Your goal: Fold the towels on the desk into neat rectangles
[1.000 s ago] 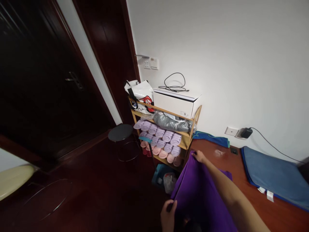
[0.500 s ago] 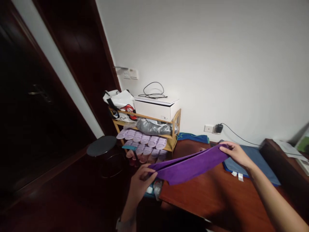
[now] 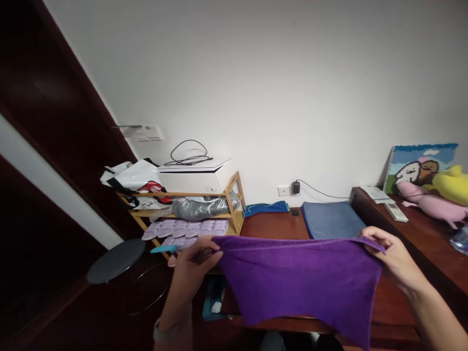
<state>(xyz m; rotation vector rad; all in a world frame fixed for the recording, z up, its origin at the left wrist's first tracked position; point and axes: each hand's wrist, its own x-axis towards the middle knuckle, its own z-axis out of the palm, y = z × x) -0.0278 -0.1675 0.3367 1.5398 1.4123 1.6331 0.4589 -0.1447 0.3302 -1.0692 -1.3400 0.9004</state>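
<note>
Fingers (image 3: 212, 261) pinching 1 purple cloth (image 3: 300, 282); left hand (image 3: 192, 265), right hand (image 3: 395, 253) near 2 upper corners; table (image 3: 270, 227) behind

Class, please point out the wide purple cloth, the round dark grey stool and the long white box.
Wide purple cloth (image 3: 300, 282): head view, middle of its hanging face.
Round dark grey stool (image 3: 116, 262): head view, top of its seat.
Long white box (image 3: 188, 182): head view, its front side.

My view cuts off the clear bottle (image 3: 460, 240) at the right edge; the print on the white box (image 3: 190, 182) is too small for me.
</note>
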